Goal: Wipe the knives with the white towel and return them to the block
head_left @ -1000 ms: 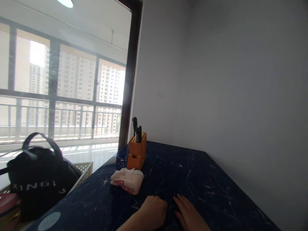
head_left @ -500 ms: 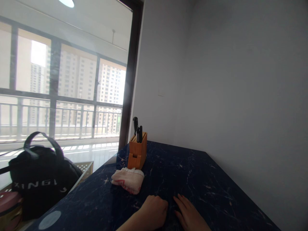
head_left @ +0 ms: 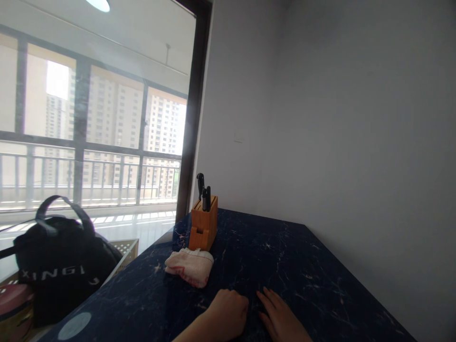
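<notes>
My left hand (head_left: 228, 311) rests at the near part of the dark blue marbled table (head_left: 249, 256), curled into a fist with nothing showing in it. Just to its right, apart from it, my right hand (head_left: 280, 316) lies with fingers stretched out on the tabletop, holding nothing. Closest to my left hand, beyond it and to the left, is a folded pinkish-white cloth (head_left: 190, 267) with red markings. Right behind the cloth stands a wooden knife block (head_left: 204, 228) with black-handled knives (head_left: 206, 198) upright in its slots.
Left of the table, a black bag (head_left: 60, 256) with white letters sits by a perforated light-coloured container (head_left: 128, 251). A pink-lidded jar (head_left: 16, 304) is at the lower left. Grey walls (head_left: 338, 118) border the table behind and on the right; a glass door (head_left: 107, 118) is at the left.
</notes>
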Available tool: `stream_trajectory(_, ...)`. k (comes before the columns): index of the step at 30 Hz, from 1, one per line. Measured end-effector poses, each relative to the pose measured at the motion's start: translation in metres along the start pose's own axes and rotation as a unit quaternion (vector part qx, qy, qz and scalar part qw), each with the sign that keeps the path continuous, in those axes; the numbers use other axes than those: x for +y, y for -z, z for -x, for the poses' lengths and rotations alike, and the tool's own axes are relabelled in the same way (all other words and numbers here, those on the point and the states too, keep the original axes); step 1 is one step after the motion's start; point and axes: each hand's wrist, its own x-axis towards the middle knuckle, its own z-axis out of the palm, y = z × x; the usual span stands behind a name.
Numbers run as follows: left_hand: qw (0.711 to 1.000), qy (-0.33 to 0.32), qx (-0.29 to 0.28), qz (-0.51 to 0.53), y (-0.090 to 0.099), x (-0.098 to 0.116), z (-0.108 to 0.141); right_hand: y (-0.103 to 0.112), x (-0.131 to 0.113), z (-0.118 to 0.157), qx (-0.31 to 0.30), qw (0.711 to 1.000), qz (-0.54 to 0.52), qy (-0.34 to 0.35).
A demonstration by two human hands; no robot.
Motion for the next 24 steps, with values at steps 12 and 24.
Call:
stream_trajectory(12,1.0,0.003,-0.001,0.004,0.0002,0.0009,-0.0006,-0.0004,0.0009,-0.0002,0.004,1.0,-0.008,-0.007)
stream_trajectory(24,1.0,0.003,-0.009,0.001,0.0004,-0.0003,-0.0021,0.0011,-0.0003,-0.001,-0.006,1.0,0.0,-0.01)
